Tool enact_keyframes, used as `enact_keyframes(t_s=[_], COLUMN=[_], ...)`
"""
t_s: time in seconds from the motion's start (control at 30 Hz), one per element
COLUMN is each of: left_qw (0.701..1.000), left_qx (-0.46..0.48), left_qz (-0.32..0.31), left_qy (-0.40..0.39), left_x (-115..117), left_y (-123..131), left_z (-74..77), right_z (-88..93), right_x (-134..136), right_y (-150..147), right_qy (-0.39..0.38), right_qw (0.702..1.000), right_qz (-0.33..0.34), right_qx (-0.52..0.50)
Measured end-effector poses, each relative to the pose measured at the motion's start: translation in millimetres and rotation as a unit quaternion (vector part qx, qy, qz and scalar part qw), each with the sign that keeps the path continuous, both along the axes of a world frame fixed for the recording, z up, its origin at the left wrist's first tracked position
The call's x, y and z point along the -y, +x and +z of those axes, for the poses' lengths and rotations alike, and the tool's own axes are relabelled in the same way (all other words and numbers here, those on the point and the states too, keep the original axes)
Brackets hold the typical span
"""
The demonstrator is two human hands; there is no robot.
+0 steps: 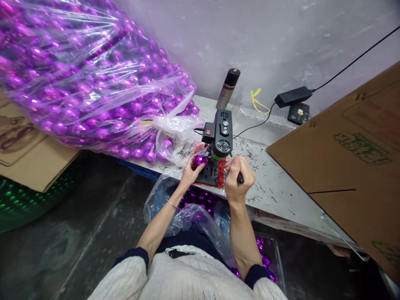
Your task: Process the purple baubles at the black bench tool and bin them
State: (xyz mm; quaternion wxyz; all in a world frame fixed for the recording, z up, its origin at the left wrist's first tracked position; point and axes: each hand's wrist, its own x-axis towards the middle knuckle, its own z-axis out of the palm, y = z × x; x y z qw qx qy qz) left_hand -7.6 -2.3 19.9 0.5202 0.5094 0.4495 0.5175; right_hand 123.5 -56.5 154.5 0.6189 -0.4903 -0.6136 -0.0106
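Between the fingers of my left hand [189, 171] is a shiny purple ball ornament [201, 161], held beside the head of a small black bench drill press [222, 135]. My right hand [240, 175] is closed round a black-tipped lever handle [240, 178] at the machine's right side. The machine's dark slotted base [208, 176] rests on a red mat [221, 171]. The drill tip and its contact with the ball are hidden by the machine head and my fingers.
A big clear bag [103, 87] of purple balls leans at the left. Dark shavings litter the white table [275, 179]. A spray can [228, 88], power adapter [293, 96] and cardboard box [350, 158] stand around. Below the edge, an open plastic bag [162, 200] holds purple balls.
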Motion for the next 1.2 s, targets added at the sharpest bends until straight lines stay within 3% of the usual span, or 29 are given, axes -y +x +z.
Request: enact_keyframes(t_s=[0.2,0.4,0.63,0.77,1.0,1.2], left_qw=[0.987,0.949,0.953,0.953,0.950,0.949], left_qx=[-0.148,-0.247,-0.236,-0.238,-0.247,-0.250], left_qz=[-0.022,-0.048,-0.019,-0.021,-0.015,-0.015], left_qy=[0.054,0.189,0.191,0.186,0.189,0.189], left_x=[0,7,5,3,6,6], left_y=[-1,3,11,9,10,10], left_z=[-6.9,-7.1,-18.9,-23.7,-21.5,-22.0], right_z=[-4.7,-7.9,-13.6,-29.5,-73.4,-89.7], right_x=[2,4,7,9,5,0], right_y=[1,2,5,4,4,4], right_qy=[0.002,0.006,0.013,0.029,0.080,0.093], right_qw=[1.000,1.000,0.999,0.998,0.996,0.995], right_qz=[-0.001,0.006,0.012,0.012,0.011,-0.005], right_qx=[0.004,0.014,0.043,0.048,0.049,0.038])
